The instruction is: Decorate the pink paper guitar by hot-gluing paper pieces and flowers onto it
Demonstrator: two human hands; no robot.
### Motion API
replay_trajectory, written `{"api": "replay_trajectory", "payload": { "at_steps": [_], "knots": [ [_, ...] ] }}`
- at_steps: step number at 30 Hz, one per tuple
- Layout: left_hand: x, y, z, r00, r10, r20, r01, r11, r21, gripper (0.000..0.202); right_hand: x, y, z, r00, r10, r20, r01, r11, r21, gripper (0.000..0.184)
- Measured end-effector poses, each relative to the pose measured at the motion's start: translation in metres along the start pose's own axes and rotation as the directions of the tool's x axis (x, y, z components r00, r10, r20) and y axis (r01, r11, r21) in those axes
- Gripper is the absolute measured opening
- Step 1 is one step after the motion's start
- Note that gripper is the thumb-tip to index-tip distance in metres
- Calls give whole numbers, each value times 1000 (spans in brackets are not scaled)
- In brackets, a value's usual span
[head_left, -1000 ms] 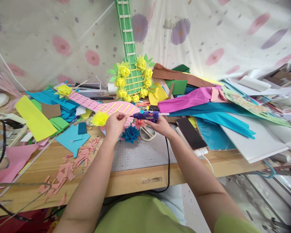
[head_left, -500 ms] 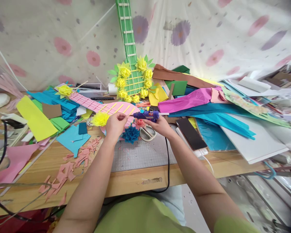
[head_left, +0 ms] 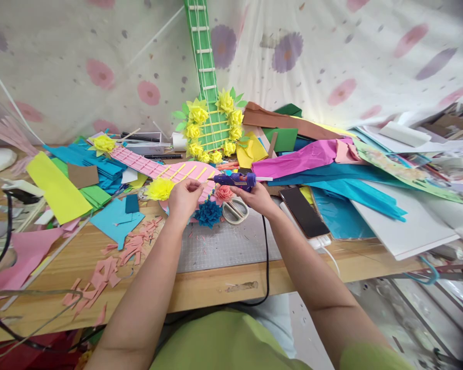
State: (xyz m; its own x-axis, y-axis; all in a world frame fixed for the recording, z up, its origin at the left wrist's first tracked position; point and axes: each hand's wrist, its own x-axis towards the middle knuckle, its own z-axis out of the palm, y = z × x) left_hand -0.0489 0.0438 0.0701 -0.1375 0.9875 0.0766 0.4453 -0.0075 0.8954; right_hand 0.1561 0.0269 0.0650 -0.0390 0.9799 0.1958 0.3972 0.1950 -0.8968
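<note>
My right hand (head_left: 256, 197) grips a purple hot glue gun (head_left: 237, 180), its nozzle pointing left and a white glue stick poking out at the back. Across from the nozzle, my left hand (head_left: 185, 198) is closed in a pinch; whatever lies between its fingertips is too small to make out. Both hands are over a pink paper guitar (head_left: 195, 171) with yellow strips across its body. A yellow paper flower (head_left: 160, 189), a coral flower (head_left: 224, 193) and a dark blue flower (head_left: 208, 214) sit along it. Grey-handled scissors (head_left: 235, 211) lie beside the blue flower.
A green paper guitar (head_left: 207, 61) with yellow flowers stands behind. Coloured crepe paper (head_left: 304, 156) and a phone (head_left: 304, 211) lie to the right. Pink scraps (head_left: 106, 272) and blue paper (head_left: 118, 221) are at left. The gun's black cord (head_left: 267, 257) hangs over the table edge (head_left: 231, 285).
The glue gun in my right hand has shifted slightly right, its nozzle drawing away from my left fingertips. My left hand has barely moved.
</note>
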Motion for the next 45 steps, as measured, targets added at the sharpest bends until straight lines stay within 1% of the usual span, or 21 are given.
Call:
{"api": "replay_trajectory", "payload": {
  "at_steps": [3, 6, 9, 11, 14, 16, 18, 20, 23, 27, 30, 32, 35, 36, 37, 38, 39, 40, 41, 42, 45],
  "knots": [
    [1, -3, 0, 1000, -2, -3, 1, 999, -51, 23, -2, -3, -5, 997, 58, -47, -55, 996, 70, 44],
    [2, -5, 1, 1000, -4, 15, 6, 988, -152, 24, -4, -3, -14, 994, 91, -68, -75, 975, 208, 48],
    [2, -2, 0, 998, -46, 43, 56, 955, -290, 24, -6, 5, -25, 988, 116, -103, -76, 940, 332, 49],
    [1, 4, 0, 994, -95, 49, 106, 917, -385, 24, -5, 15, -32, 975, 141, -170, -72, 931, 358, 49],
    [-2, 14, -1, 988, -149, 49, 153, 854, -497, 23, -1, 36, -37, 923, 220, -315, -131, 951, 281, 46],
    [-3, 20, 0, 986, -157, 49, 159, 829, -536, 25, 1, 51, -37, 870, 276, -409, -235, 961, 148, 44],
    [-4, 24, 1, 989, -135, 53, 141, 821, -553, 30, 3, 64, -34, 843, 280, -460, -319, 948, -8, 43],
    [-4, 26, 2, 993, -96, 65, 116, 824, -554, 34, 4, 72, -28, 847, 253, -467, -350, 928, -131, 42],
    [-5, 28, 2, 996, -53, 71, 84, 828, -555, 39, 5, 79, -21, 857, 230, -461, -363, 905, -221, 42],
    [-3, 27, -1, 994, -5, 106, 61, 847, -529, 43, 4, 82, -18, 870, 203, -449, -346, 901, -263, 42],
    [3, 21, -5, 983, 57, 176, 28, 895, -444, 43, -1, 76, -26, 872, 140, -470, -278, 930, -240, 59],
    [8, 19, -9, 966, 129, 223, -46, 937, -345, 41, -6, 62, -34, 831, 43, -554, -208, 949, -237, 69],
    [13, 22, -14, 928, 248, 279, -236, 969, -77, 43, -11, 25, -44, 723, -190, -664, -76, 933, -350, 61],
    [14, 26, -14, 914, 275, 298, -296, 955, 28, 46, -12, 10, -44, 725, -237, -647, -23, 930, -367, 55],
    [14, 30, -15, 901, 294, 320, -348, 929, 126, 50, -11, -4, -42, 760, -253, -599, 27, 933, -359, 46],
    [13, 35, -14, 886, 306, 350, -391, 896, 208, 52, -9, -17, -39, 828, -239, -508, 72, 943, -326, 37],
    [13, 39, -13, 869, 312, 383, -430, 860, 274, 53, -6, -29, -34, 902, -205, -379, 106, 958, -266, 31],
    [12, 43, -12, 852, 315, 417, -464, 823, 327, 54, -3, -38, -28, 957, -176, -231, 129, 970, -205, 28],
    [12, 47, -11, 835, 316, 450, -495, 787, 367, 56, 0, -45, -22, 982, -160, -99, 142, 975, -172, 29],
    [11, 50, -9, 820, 312, 480, -521, 754, 401, 57, 3, -51, -16, 989, -151, 3, 149, 973, -176, 29],
    [10, 57, -5, 790, 293, 539, -575, 662, 482, 59, 11, -59, 0, 977, -128, 170, 173, 943, -284, 34]
  ]
}}
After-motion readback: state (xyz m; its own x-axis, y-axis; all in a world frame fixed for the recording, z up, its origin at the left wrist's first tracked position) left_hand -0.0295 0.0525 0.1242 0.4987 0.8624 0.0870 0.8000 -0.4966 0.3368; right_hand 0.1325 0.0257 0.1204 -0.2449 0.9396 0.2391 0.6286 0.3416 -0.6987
